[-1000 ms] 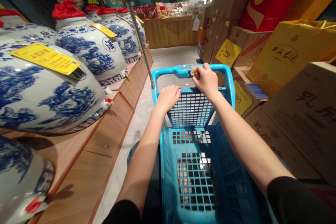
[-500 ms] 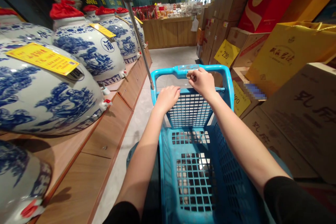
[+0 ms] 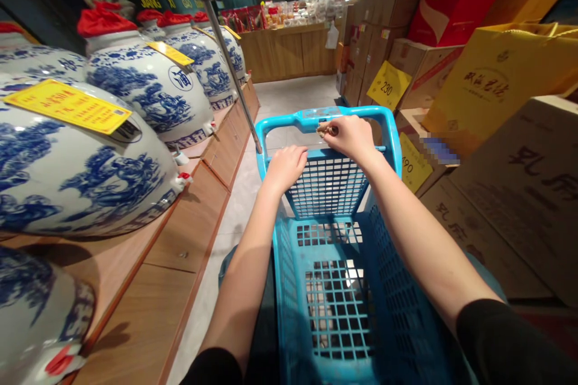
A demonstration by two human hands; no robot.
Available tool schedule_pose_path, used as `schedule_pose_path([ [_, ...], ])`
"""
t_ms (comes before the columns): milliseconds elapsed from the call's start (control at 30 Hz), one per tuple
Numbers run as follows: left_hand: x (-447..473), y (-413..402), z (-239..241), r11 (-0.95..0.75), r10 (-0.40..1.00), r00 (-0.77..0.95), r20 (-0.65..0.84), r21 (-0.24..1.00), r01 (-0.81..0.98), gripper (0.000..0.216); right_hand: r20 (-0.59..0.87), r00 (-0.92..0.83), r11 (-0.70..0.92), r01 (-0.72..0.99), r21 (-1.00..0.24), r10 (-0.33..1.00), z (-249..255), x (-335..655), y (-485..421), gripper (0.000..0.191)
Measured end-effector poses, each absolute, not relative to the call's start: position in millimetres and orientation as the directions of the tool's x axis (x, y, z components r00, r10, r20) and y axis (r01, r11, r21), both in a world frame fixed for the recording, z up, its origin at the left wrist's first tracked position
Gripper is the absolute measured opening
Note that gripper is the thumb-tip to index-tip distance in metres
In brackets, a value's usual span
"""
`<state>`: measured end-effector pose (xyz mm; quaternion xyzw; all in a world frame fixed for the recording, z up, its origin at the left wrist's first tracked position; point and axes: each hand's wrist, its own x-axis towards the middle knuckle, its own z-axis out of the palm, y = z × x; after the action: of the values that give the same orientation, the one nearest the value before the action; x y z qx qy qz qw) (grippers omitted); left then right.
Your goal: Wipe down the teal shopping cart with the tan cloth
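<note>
Left hand clamps the mesh edge of the cart; right hand pinches a scrap at the handle. The cart looks light and stiff, and the handle seems the best hold.

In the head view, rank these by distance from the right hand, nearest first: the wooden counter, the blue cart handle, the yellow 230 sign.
From the right hand:
1. Blue cart handle: at the fingertips.
2. Yellow 230 sign: ahead, right, on the boxes.
3. Wooden counter: far end of the aisle.
</note>
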<state>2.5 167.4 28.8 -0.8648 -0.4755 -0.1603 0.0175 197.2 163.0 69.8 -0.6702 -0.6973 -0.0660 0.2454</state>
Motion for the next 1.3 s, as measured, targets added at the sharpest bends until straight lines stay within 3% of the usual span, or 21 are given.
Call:
schedule_pose_path([
  [100,2.6,168.4,27.6,-0.546,0.817,0.497,0.292,0.117,0.83,0.04,0.437,0.085,0.013,0.976,-0.217,0.895,68.3,194.8,164.0,0.025],
  [300,3.3,169.0,26.7,-0.537,0.824,0.484,0.295,0.134,0.833,0.041,0.457,-0.035,0.146,0.967,-0.21,0.889,63.1,182.6,163.7,0.027],
  [467,3.6,165.8,30.3,-0.537,0.826,0.486,0.285,0.138,0.832,0.04,0.466,0.084,0.043,0.966,-0.254,0.881,68.3,191.5,162.3,0.031],
  [667,4.3,163.8,32.9,-0.528,0.832,0.481,0.276,0.129,0.84,0.041,0.482,-0.001,0.127,0.965,-0.228,0.876,63.3,185.2,161.3,0.029],
  [867,6.2,162.8,34.1,-0.521,0.84,0.482,0.249,0.119,0.845,0.042,0.486,0.085,0.044,0.968,-0.248,0.87,63.1,187.1,161.9,0.03],
  [1000,5.7,165.3,31.7,-0.513,0.842,0.473,0.258,0.117,0.85,0.042,0.439,-0.05,0.142,0.973,-0.181,0.897,58.7,177.6,161.6,0.03],
  [1300,5.3,165.2,32.2,-0.519,0.839,0.481,0.255,0.106,0.848,0.041,0.622,-0.165,0.352,0.917,-0.19,0.765,40.1,177.9,176.1,0.031],
])
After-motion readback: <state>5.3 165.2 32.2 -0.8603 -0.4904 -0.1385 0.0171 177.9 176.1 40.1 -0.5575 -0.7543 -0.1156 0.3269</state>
